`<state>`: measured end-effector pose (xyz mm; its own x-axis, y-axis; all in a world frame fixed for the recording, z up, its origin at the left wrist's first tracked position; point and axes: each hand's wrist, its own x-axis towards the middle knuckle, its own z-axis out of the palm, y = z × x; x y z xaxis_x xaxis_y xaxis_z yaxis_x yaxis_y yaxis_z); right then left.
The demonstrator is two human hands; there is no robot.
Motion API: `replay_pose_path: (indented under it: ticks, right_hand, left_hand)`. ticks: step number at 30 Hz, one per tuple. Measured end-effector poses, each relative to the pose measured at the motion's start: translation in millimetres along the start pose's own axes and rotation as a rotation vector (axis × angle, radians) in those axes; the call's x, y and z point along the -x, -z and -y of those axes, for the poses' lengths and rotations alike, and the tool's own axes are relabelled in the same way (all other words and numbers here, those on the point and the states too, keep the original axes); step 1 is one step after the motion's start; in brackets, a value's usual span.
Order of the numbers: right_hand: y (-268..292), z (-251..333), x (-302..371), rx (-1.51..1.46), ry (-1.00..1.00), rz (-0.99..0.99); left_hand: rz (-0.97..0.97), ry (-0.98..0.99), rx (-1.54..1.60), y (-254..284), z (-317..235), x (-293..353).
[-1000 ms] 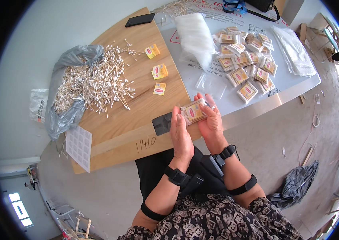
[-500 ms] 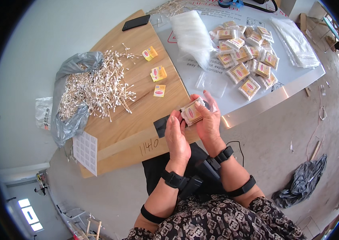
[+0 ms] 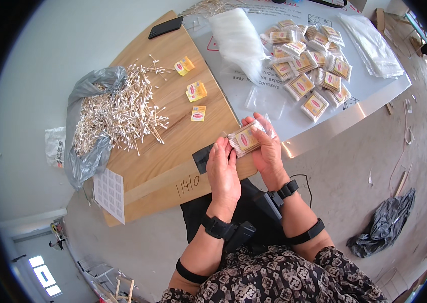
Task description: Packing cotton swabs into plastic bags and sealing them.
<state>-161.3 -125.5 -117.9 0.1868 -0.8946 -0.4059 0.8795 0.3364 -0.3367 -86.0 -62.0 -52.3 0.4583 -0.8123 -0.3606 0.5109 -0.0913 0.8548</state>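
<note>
A flat pack of cotton swabs (image 3: 245, 139) with a printed label card lies in my right hand (image 3: 267, 151), its thumb pressed on top and its fingers underneath. Clear plastic film shows around the far right end of the pack. My left hand (image 3: 223, 169) stands upright at the pack's left end, fingers stretched out, the fingertips at or close to the white swab tips; whether they touch is hard to tell. Ahead of the hands lies a flat clear bag (image 3: 265, 102). Farther right is a heap of bagged swab packs (image 3: 315, 104).
Loose cotton swabs (image 3: 132, 111) spill from a grey plastic bag (image 3: 74, 164) on the left. Label cards (image 3: 198, 113) lie in a row on the wooden table (image 3: 173, 166). A phone (image 3: 165, 28), a stack of clear bags (image 3: 236, 43) and plastic sheets (image 3: 372, 48) lie farther back.
The pack has shifted slightly right with my right hand, and more of its label shows. My left hand stays at its left end.
</note>
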Motion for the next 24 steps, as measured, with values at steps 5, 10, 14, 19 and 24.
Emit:
replay_pose_path:
  ticks: [5,10,14,19,24]
  right_hand:
    - [0,-4,-1,-0.002,-0.017,0.013]
    - [-3,-5,-3,0.130,0.035,0.068]
    - [-1,-3,-2,0.068,0.020,0.032]
    - [-1,-3,-2,0.043,0.019,0.024]
    - [-1,-4,-2,0.073,0.021,0.041]
  left_hand:
    - [0.028,0.087,0.086,-7,2,-7]
    - [0.050,0.212,0.224,0,-7,-20]
    - [0.074,0.151,0.084,8,-3,-17]
    - [0.064,0.192,0.030,19,-6,-9]
    - [0.184,0.254,0.058,22,-7,-16]
